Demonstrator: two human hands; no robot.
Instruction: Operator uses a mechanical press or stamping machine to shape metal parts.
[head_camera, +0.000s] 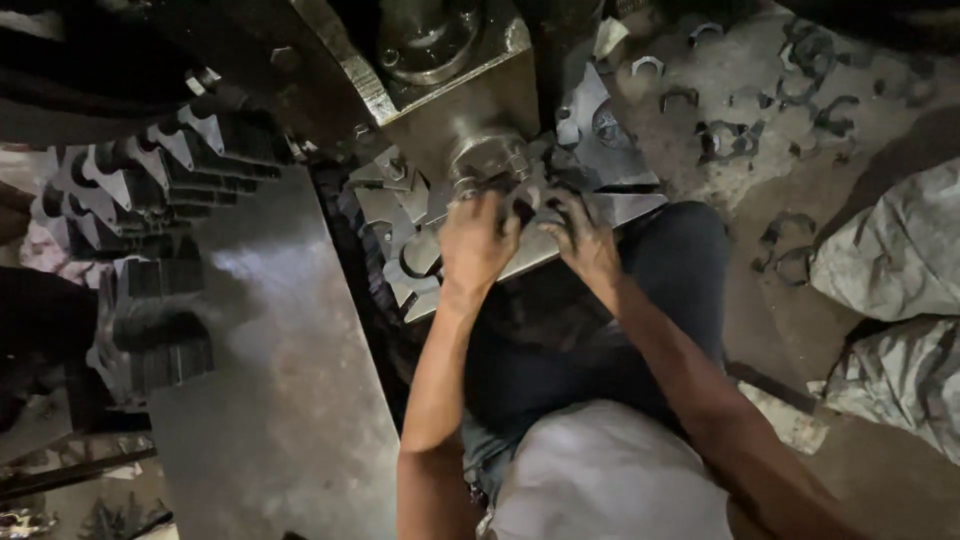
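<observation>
My left hand (478, 240) and my right hand (580, 235) meet under the round punch (487, 158) of a heavy press block (455, 90). Both pinch a small flat metal piece (530, 200) on the press bed, fingers curled on its edges. Cut, notched steel plates (400, 215) lie piled just left of my left hand. A larger angular plate (600, 130) rests right of the punch.
Rows of stacked hook-shaped stampings (150, 190) fill the left side beside a long flat steel sheet (280, 360). Loose curved scrap pieces (740, 140) litter the dirty floor at upper right. Crumpled grey sacks (890, 250) lie at right. My knee in dark trousers (670, 260) sits below the press.
</observation>
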